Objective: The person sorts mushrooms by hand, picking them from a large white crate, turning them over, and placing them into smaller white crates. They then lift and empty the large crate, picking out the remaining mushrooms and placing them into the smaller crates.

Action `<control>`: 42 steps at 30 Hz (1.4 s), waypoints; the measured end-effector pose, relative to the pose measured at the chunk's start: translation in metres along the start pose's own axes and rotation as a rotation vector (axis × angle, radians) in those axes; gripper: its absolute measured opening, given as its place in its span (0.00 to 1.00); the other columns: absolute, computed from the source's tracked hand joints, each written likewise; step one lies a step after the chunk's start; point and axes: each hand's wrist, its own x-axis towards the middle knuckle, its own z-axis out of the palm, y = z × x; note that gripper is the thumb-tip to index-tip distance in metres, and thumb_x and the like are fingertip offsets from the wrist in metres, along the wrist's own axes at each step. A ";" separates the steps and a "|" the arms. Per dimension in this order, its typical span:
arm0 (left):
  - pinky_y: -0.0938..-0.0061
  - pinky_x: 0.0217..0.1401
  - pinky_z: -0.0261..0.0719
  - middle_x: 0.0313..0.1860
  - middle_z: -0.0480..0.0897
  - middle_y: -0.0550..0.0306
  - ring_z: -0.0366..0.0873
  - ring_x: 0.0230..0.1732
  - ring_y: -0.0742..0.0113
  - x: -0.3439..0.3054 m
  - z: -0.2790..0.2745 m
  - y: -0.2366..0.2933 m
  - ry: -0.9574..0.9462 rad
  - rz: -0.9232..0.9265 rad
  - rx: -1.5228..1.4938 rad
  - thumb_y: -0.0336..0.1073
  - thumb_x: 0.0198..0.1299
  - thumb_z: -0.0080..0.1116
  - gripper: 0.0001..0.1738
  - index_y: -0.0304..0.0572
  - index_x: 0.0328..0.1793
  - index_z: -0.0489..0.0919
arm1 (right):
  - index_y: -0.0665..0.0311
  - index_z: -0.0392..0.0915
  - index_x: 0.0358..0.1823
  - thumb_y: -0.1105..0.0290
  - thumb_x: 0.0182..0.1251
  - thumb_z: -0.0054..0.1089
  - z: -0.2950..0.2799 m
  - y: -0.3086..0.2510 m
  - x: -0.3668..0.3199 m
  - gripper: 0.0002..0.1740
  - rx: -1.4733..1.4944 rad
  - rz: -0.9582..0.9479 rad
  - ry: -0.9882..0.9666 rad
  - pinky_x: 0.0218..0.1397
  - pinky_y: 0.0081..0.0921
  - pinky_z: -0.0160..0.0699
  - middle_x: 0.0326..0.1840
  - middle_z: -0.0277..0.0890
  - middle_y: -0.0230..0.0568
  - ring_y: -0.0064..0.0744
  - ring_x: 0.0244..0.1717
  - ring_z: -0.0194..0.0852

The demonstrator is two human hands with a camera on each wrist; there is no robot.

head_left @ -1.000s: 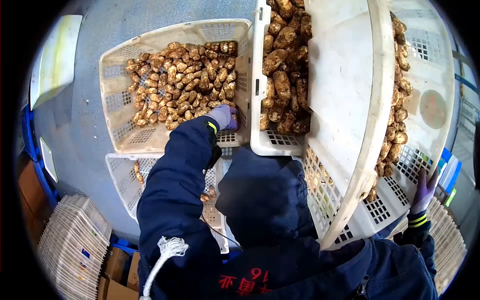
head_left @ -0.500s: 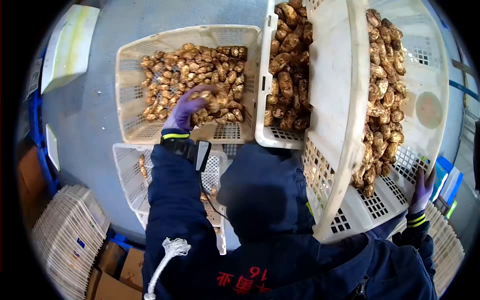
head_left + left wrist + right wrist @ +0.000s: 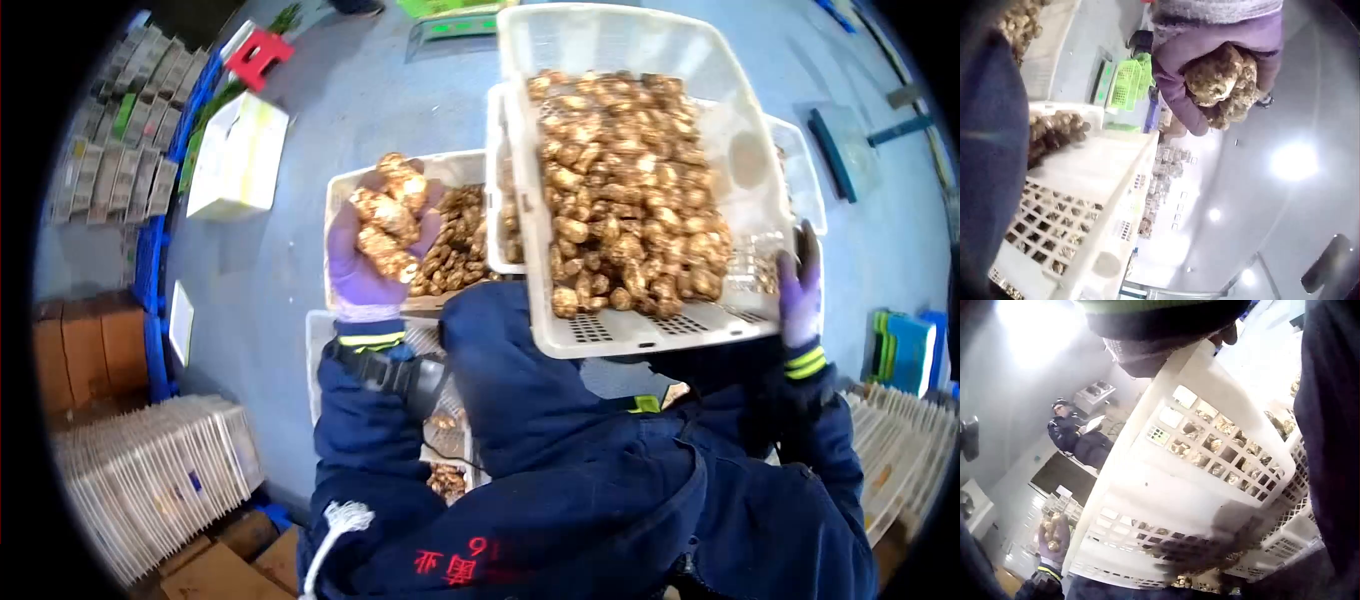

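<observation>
Several knobbly brown pieces (image 3: 385, 215) lie in my raised left hand (image 3: 370, 265), its purple-gloved fingers curled round them. The left wrist view also shows the clump (image 3: 1222, 84) between thumb and fingers of the left hand (image 3: 1179, 56). A white crate (image 3: 650, 20) full of similar pieces (image 3: 630, 190) is tilted in front of my body. On its right rim my right hand (image 3: 800, 290) grips, fingers partly hidden. In the right wrist view, the crate's slotted wall (image 3: 1179, 487) stands below the right hand (image 3: 1135, 356).
Behind the held pieces is a floor crate (image 3: 340, 185) with smaller brown pieces. Stacked white crates (image 3: 160, 480) stand at the lower left, a white foam box (image 3: 240, 155) at the upper left. A seated person (image 3: 1079, 434) shows in the right wrist view.
My left hand has risen out of the floor crate with several pieces. The large crate has swung from steeply tipped to facing the head camera, and the head view has shifted.
</observation>
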 end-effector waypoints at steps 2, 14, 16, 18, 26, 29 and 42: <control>0.44 0.67 0.70 0.75 0.56 0.37 0.54 0.74 0.38 -0.001 0.035 -0.006 -0.121 -0.070 -0.043 0.45 0.66 0.54 0.28 0.42 0.69 0.68 | 0.69 0.59 0.70 0.72 0.67 0.55 -0.006 0.008 -0.009 0.31 -0.210 -0.122 0.116 0.68 0.30 0.62 0.65 0.67 0.51 0.38 0.65 0.64; 0.48 0.64 0.75 0.66 0.72 0.45 0.69 0.66 0.43 0.122 0.236 -0.206 -0.219 -0.391 0.141 0.47 0.67 0.52 0.25 0.38 0.63 0.72 | 0.68 0.69 0.60 0.73 0.60 0.59 -0.090 -0.040 -0.071 0.26 -0.078 -0.084 0.030 0.65 0.42 0.66 0.58 0.71 0.58 0.57 0.59 0.68; 0.46 0.61 0.76 0.68 0.69 0.45 0.72 0.62 0.41 0.165 0.257 -0.256 -0.141 -0.316 0.306 0.48 0.66 0.53 0.27 0.42 0.66 0.69 | 0.68 0.70 0.59 0.73 0.59 0.60 -0.094 -0.021 -0.073 0.25 -0.015 -0.118 0.062 0.65 0.43 0.67 0.58 0.71 0.58 0.57 0.60 0.68; 0.43 0.58 0.77 0.72 0.63 0.44 0.67 0.66 0.39 0.202 0.257 -0.304 -0.410 -0.176 0.526 0.51 0.66 0.53 0.30 0.49 0.70 0.64 | 0.67 0.71 0.59 0.72 0.58 0.59 -0.103 -0.004 -0.073 0.25 -0.050 -0.087 0.122 0.63 0.42 0.68 0.58 0.72 0.58 0.57 0.59 0.70; 0.55 0.73 0.55 0.71 0.63 0.45 0.61 0.69 0.54 0.216 0.254 -0.296 -0.356 -0.086 1.101 0.56 0.68 0.46 0.35 0.43 0.74 0.61 | 0.67 0.71 0.59 0.73 0.60 0.58 -0.109 0.020 -0.062 0.24 -0.044 -0.015 0.075 0.61 0.40 0.70 0.57 0.73 0.56 0.55 0.58 0.71; 0.64 0.71 0.61 0.70 0.65 0.44 0.63 0.70 0.56 0.185 0.259 -0.233 -0.312 0.050 1.002 0.49 0.72 0.41 0.31 0.35 0.73 0.61 | 0.68 0.69 0.60 0.74 0.62 0.58 -0.104 -0.007 -0.050 0.24 -0.015 -0.022 -0.056 0.60 0.38 0.71 0.56 0.73 0.55 0.53 0.57 0.72; 0.65 0.67 0.67 0.66 0.73 0.51 0.70 0.66 0.59 0.005 -0.019 0.116 0.694 0.176 1.199 0.47 0.70 0.45 0.27 0.42 0.70 0.68 | 0.74 0.58 0.70 0.70 0.69 0.54 -0.036 0.008 -0.017 0.31 -0.027 0.099 -0.184 0.63 0.25 0.68 0.63 0.69 0.49 0.32 0.61 0.68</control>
